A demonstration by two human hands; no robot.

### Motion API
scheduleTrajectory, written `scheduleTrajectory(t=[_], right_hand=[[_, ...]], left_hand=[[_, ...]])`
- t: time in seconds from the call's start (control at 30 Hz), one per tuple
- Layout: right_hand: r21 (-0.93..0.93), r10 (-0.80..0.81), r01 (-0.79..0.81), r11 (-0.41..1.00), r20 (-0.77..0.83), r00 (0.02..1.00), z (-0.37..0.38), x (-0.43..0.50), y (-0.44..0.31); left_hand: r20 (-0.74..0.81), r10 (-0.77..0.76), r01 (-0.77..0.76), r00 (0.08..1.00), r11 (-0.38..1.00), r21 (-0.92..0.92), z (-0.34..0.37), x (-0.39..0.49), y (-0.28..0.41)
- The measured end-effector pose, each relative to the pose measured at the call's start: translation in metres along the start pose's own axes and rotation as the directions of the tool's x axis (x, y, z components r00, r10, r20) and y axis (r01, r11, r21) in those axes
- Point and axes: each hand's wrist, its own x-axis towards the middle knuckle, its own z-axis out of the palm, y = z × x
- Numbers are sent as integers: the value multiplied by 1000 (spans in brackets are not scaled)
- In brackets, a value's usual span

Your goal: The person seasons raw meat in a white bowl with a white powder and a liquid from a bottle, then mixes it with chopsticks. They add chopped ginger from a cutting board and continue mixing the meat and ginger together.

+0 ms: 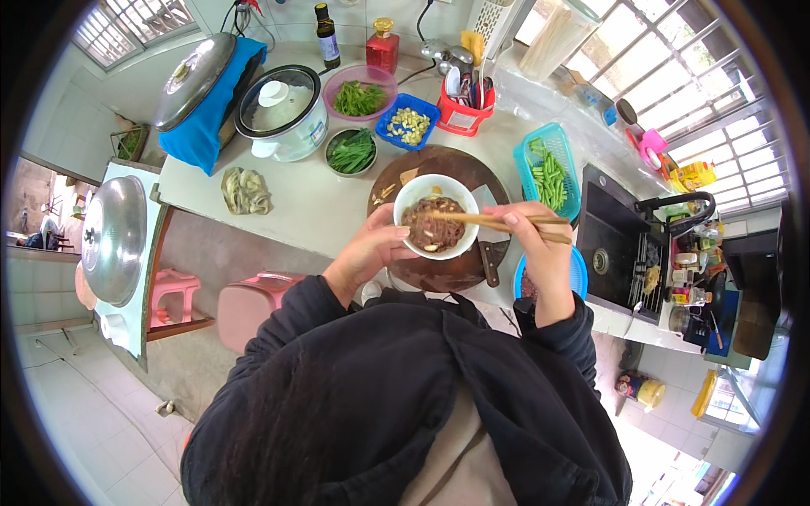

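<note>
A white bowl (467,190) is tilted a little above the round wooden chopping board (405,278). In it lies dark sliced meat (436,229) with pale pieces that look like garlic or ginger. My left hand (374,241) grips the bowl's left rim, thumb on top. My right hand (538,243) holds a pair of wooden chopsticks (484,219), their tips down in the meat. A cleaver (490,259) rests on the board's right side, its blade partly hidden behind the bowl and my right hand. Thin yellowish slices (384,193) lie at the board's left.
Behind the board stand a blue basket of garlic cloves (408,126), a bowl of green onions (352,152), a pink basket of greens (359,98) and a rice cooker (278,120). At right are a teal basket of green stalks (549,174), a blue basket (577,272) and a black sink (607,234).
</note>
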Motion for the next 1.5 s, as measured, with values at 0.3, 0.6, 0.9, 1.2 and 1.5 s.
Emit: scheduleTrajectory(t=[0.3,0.6,0.9,1.2,1.5], right_hand=[[-12,-52,51,999,-125,991,-4,8,4],[119,-10,23,993,-107,994,-6,3,7],[102,-1,6,995,-51,999,-14,-17,-15],[61,31,-23,998,-132,991,4,-23,-16],[95,88,-76,993,-140,986,-2,-22,-3]], left_hand=[[-14,1,-1,1000,999,36,-3,-1,2],[-2,-9,9,1000,994,109,-6,-6,0],[-32,28,-26,999,999,48,-5,-8,0],[-55,39,-40,998,999,-8,-3,-10,-3],[-97,119,-115,988,992,43,-3,-13,-5]])
